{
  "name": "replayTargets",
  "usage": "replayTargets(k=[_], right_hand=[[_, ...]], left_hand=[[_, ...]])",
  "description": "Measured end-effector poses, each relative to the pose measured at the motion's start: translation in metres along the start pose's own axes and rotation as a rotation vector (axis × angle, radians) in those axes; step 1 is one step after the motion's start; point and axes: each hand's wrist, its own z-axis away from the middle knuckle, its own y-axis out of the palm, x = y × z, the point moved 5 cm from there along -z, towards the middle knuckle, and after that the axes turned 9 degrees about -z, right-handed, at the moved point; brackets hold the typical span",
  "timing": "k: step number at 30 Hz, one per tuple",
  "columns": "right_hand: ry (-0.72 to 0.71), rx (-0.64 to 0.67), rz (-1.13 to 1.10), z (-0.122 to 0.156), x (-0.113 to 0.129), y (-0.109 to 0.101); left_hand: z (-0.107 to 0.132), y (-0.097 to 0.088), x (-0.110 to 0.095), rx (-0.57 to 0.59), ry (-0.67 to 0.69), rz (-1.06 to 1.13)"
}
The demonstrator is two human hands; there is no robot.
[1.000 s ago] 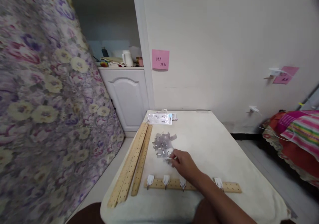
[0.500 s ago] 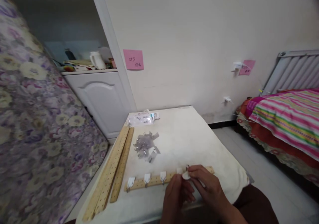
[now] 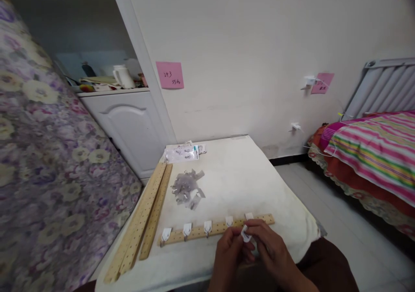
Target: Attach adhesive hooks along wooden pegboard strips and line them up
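My left hand (image 3: 228, 249) and my right hand (image 3: 269, 241) meet at the near side of the table, fingers pinched around a small white hook (image 3: 246, 235). It hangs in the fingertips of both, just in front of a perforated wooden strip (image 3: 196, 231). Along that strip sit several white hooks, among them a left-end hook (image 3: 166, 234), a middle hook (image 3: 208, 227) and a right-hand hook (image 3: 249, 216) partly behind my right fingers. Beyond the strip lies a pile of small hooks in clear wrappers (image 3: 186, 188).
Longer perforated wooden strips (image 3: 139, 223) lie along the left side of the cloth-covered table (image 3: 233, 166). Flat clear packaging (image 3: 181, 153) rests at its far left corner. A floral curtain (image 3: 65, 175) hangs at left; a bed (image 3: 372, 149) stands at right.
Both hands have drawn slightly back toward me with the hook, which has turned in the fingers. The hook near the strip's right end now shows more clearly. The view has shifted slightly.
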Motion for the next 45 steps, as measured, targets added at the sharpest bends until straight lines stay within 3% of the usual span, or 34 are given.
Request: replayTargets(k=[7,12,17,22,28,31,35,38,42,45], right_hand=[[0.033,0.002,-0.043,0.004,0.001,0.001],[0.132,-0.075,-0.106,0.005,-0.001,0.0],[0.279,-0.167,-0.191,0.006,-0.01,-0.002],[0.553,-0.245,-0.298,0.018,-0.027,-0.006],[0.667,-0.142,-0.588,0.032,-0.032,-0.008],[0.699,-0.125,-0.648,0.036,-0.034,-0.021],[0.658,-0.145,-0.393,0.025,-0.05,-0.06],[0.617,-0.087,-0.301,0.006,-0.068,-0.083],[0.601,0.027,-0.282,-0.018,-0.089,-0.089],[0.589,0.102,-0.296,-0.028,-0.101,-0.082]], left_hand=[[-0.003,0.0,0.004,-0.01,0.006,-0.074],[-0.002,0.004,0.004,0.049,0.04,-0.081],[0.004,0.014,0.0,0.118,0.084,-0.096],[0.007,0.022,-0.001,0.174,0.144,-0.12],[0.006,0.038,0.015,0.201,0.102,-0.179],[0.002,0.049,0.024,0.199,0.1,-0.238],[-0.005,0.055,0.041,0.213,0.074,-0.398],[-0.007,0.056,0.049,0.257,0.129,-0.656],[-0.009,0.06,0.044,0.254,0.225,-1.097],[-0.012,0.069,0.037,0.319,0.277,-1.288]])
